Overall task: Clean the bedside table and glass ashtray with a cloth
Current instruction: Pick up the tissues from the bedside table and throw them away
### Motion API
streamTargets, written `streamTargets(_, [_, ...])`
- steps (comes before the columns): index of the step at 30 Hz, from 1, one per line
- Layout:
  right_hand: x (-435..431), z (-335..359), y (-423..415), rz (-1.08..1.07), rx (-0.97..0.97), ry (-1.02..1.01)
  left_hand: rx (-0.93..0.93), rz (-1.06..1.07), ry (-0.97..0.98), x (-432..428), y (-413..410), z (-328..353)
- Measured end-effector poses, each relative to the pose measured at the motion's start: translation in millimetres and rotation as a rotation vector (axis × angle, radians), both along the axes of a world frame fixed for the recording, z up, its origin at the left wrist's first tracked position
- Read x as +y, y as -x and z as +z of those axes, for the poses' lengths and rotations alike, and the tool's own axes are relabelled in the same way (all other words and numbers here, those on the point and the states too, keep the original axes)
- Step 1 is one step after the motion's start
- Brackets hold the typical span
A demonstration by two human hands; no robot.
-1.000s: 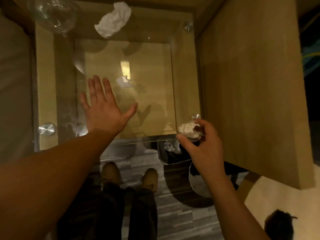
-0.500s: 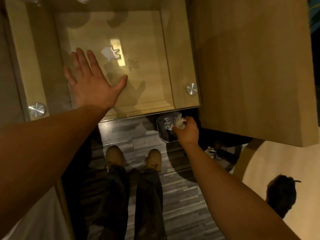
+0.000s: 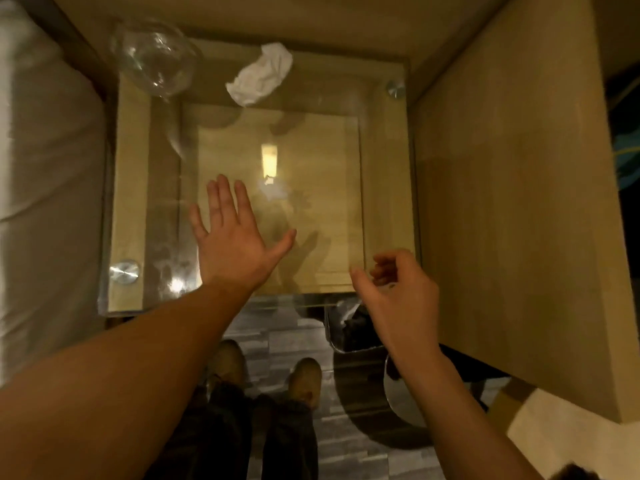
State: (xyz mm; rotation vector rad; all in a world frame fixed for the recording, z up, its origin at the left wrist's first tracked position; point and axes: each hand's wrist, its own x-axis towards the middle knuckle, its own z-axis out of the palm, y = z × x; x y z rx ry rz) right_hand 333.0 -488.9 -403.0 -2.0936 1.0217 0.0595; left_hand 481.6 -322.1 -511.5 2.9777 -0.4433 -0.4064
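Observation:
The bedside table (image 3: pixel 131 188) has a glass top over a wooden frame, with smudges near its front left corner. A clear glass ashtray (image 3: pixel 156 57) stands at the back left. A crumpled white cloth (image 3: pixel 260 75) lies at the back middle. My left hand (image 3: pixel 232 242) rests flat on the glass, fingers spread. My right hand (image 3: pixel 398 299) hovers at the table's front right corner, fingers loosely curled and holding nothing.
A bed with pale bedding (image 3: pixel 45 188) borders the table on the left. A tall wooden panel (image 3: pixel 512 216) stands on the right. A small bin (image 3: pixel 353 332) with a dark liner sits on the floor under my right hand. My shoes (image 3: pixel 266 372) are below.
My right hand held a crumpled white wad, dropped down to the bin with it, and has come back up empty. The view tilted down and back up; my left hand stayed flat on the glass.

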Motion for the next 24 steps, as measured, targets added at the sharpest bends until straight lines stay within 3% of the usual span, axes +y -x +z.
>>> streamTargets(7, [-6,-17,-179,0.269,-0.181,0.100,0.031,-0.012,0.019,1,-2,-4])
streamTargets(12, [-1,-48,-275,0.413,-0.173,0.184,0.048,-0.025,0.036,2,-4,-7])
streamTargets(18, [-1,-73,-328,0.510,-0.010,0.261,0.060,-0.038,0.058,3,-5,-8])
streamTargets(24, [-4,-90,-337,0.507,-0.004,0.360,0.050,-0.036,0.067,3,-5,-9])
